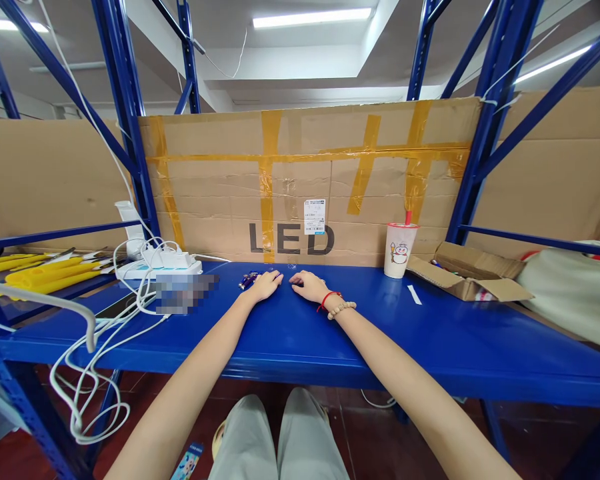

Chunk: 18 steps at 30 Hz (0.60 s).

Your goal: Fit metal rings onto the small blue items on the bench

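Observation:
My left hand (267,285) rests palm down on the blue shelf (290,333), fingers loosely stretched out. Right beside it, partly hidden by the hand, lies a small cluster of shiny dark blue-purple objects (249,279), too small to name. A short gap away, my right hand (310,287) also lies on the shelf, its fingers apart and slightly bent, with nothing seen in them. A red cord bracelet (327,301) and a beaded bracelet (342,310) circle the right wrist.
Left are white cables and a power strip (180,261), plus yellow-handled tools (55,273). A paper cup with a red straw (399,252), a white strip (415,295) and an open carton (473,270) stand right. Taped cardboard (220,193) closes the back; blue posts (473,180) flank it.

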Each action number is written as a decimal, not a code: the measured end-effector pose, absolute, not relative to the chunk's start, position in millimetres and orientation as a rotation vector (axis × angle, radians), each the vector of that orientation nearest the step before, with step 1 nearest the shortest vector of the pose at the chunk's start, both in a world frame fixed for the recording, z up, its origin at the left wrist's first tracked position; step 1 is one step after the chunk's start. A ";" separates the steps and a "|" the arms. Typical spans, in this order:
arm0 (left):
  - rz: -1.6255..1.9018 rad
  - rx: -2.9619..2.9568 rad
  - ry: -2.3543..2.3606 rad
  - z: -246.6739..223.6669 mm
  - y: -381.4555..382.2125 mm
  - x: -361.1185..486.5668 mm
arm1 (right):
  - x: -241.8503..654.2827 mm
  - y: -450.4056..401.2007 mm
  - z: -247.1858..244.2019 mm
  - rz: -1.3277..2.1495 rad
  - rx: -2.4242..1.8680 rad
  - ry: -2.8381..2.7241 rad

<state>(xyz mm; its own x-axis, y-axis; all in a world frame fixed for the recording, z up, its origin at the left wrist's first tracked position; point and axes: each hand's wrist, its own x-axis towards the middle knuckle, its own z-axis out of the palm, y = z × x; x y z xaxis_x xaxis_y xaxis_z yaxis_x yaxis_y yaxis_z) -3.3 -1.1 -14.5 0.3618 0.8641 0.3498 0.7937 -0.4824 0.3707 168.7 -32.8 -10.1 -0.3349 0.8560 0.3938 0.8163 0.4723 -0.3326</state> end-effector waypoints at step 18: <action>0.780 2.464 1.326 -7.1 4.9 -6.5 | 169.7 -27.0 -13.2 0.107 -1.327 -2.192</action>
